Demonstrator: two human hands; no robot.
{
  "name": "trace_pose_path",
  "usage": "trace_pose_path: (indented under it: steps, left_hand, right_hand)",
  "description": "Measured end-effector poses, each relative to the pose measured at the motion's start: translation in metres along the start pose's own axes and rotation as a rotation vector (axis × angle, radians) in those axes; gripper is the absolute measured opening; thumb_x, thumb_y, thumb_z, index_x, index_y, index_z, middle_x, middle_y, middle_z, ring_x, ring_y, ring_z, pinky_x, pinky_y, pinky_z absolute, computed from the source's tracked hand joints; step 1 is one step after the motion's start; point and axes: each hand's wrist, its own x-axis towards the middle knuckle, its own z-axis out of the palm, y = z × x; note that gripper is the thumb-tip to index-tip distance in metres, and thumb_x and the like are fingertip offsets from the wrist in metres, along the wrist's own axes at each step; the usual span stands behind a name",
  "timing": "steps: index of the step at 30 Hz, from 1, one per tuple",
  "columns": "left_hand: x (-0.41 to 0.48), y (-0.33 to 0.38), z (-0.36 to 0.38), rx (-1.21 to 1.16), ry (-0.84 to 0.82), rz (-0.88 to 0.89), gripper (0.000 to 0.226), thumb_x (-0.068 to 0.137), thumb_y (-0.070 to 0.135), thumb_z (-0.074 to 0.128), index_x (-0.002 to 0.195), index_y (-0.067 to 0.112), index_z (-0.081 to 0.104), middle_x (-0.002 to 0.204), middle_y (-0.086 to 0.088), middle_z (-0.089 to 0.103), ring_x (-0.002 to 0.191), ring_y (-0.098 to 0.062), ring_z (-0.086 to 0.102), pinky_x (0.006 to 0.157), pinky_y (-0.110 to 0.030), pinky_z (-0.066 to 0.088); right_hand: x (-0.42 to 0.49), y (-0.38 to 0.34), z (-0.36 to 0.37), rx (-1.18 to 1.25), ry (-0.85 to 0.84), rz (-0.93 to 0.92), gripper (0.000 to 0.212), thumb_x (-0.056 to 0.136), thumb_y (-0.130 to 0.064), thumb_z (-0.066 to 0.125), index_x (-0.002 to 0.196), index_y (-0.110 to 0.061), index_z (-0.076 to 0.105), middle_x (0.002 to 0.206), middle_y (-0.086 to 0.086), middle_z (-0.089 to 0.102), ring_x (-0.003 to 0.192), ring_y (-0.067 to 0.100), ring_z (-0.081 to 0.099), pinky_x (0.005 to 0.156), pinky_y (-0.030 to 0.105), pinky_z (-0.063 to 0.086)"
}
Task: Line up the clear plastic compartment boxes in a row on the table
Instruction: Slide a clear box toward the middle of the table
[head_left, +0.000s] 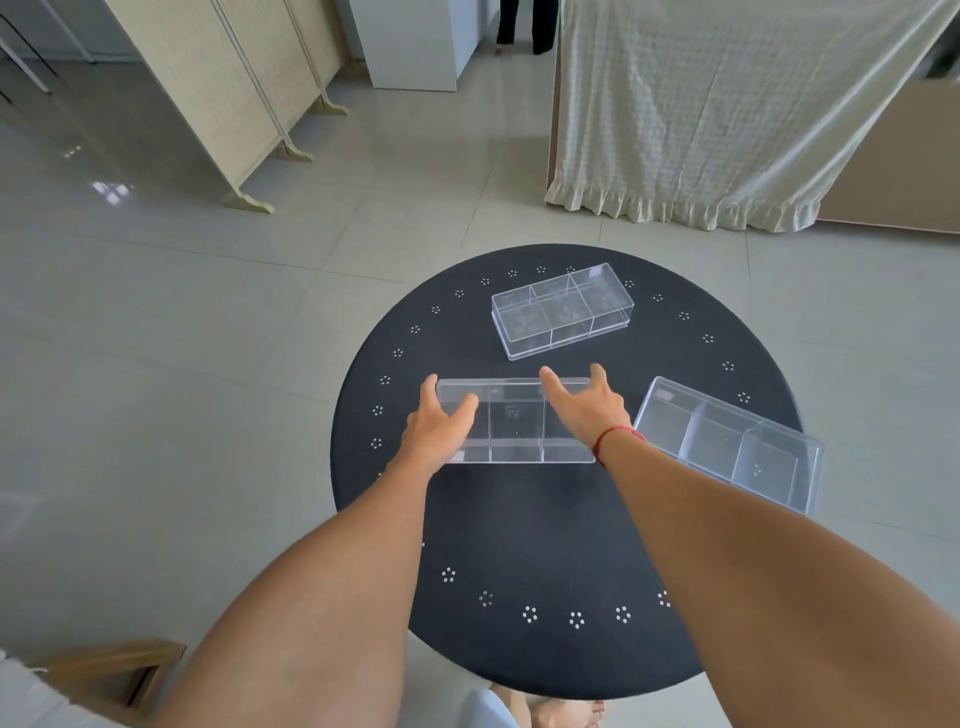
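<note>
Three clear compartment boxes are sitting on the round black desk (519, 519), none yet forming a row.

Nearest: the right box (727, 441) is lying at the desk's right edge, angled, its near corner seeming to overhang the rim. It is lying untouched, the right forearm passing just beside it.

Middle: the centre box (517, 423) is lying roughly square to the viewer. The left hand (439, 421) is gripping its left end, thumb on the near side, fingers (428, 387) curling over the far wall. The right hand (587, 405) is spreading over its right end, fingers open and draped across the top; whether they are pinching or only resting, I cannot tell. A red cord (615, 434) is circling that wrist.

Farthest: the far box (563, 309) is sitting apart, skewed, nothing touching it.

Judgement: the task is looking early. One box is being squared as the likely reference; the other two are waiting to be turned parallel and brought alongside.
</note>
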Motion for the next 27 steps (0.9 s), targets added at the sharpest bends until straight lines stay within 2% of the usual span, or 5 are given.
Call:
trace_pose_path:
  steps: [4,10,17,21,27]
  left_hand:
    - [0.000,0.008,0.009,-0.098,0.034,0.012,0.059,0.090,0.058,0.041,0.146,0.039,0.031,0.146,-0.006,0.035,0.129,-0.028,0.044,0.103,-0.041,0.035]
    - [0.007,-0.003,0.019,0.065,0.148,-0.010,0.030,0.091,0.039,0.050,0.104,0.018,0.068,0.126,-0.007,0.051,0.090,-0.027,0.054,0.079,-0.030,0.044]
    - [0.006,-0.009,0.021,0.200,0.156,0.029,0.021,0.092,0.019,0.050,0.108,0.016,0.065,0.124,-0.010,0.045,0.083,-0.030,0.053,0.073,-0.031,0.043]
    - [0.004,-0.014,0.023,0.237,0.091,0.060,0.039,0.093,0.025,0.055,0.132,0.023,0.056,0.135,-0.009,0.039,0.105,-0.033,0.058,0.086,-0.036,0.047]
    - [-0.001,-0.022,0.040,0.376,-0.007,0.103,0.058,0.099,0.020,0.048,0.150,0.036,0.027,0.163,0.000,-0.009,0.143,-0.043,0.021,0.110,-0.053,0.034]
  right_hand:
    - [0.004,-0.005,0.002,0.025,0.071,0.000,0.063,0.084,-0.061,0.051,0.124,-0.012,0.051,0.133,0.012,0.042,0.108,0.037,0.058,0.091,0.040,0.045]
    - [0.007,0.004,0.006,-0.079,0.024,0.008,0.041,0.084,-0.036,0.061,0.109,-0.004,0.061,0.131,0.015,0.041,0.069,0.028,0.054,0.072,0.031,0.044]
    - [0.000,0.007,0.008,-0.302,-0.153,-0.083,0.053,0.087,-0.024,0.060,0.137,-0.013,0.047,0.141,0.016,0.032,0.100,0.035,0.061,0.089,0.035,0.049]
    - [-0.001,0.016,0.022,-0.328,-0.143,-0.118,0.052,0.085,-0.016,0.056,0.136,-0.015,0.047,0.155,0.016,0.018,0.105,0.040,0.059,0.092,0.038,0.050]
    - [-0.004,0.031,0.035,-0.447,-0.106,-0.257,0.072,0.088,0.007,0.046,0.150,-0.025,0.030,0.164,0.004,-0.013,0.150,0.043,-0.001,0.113,0.048,0.032]
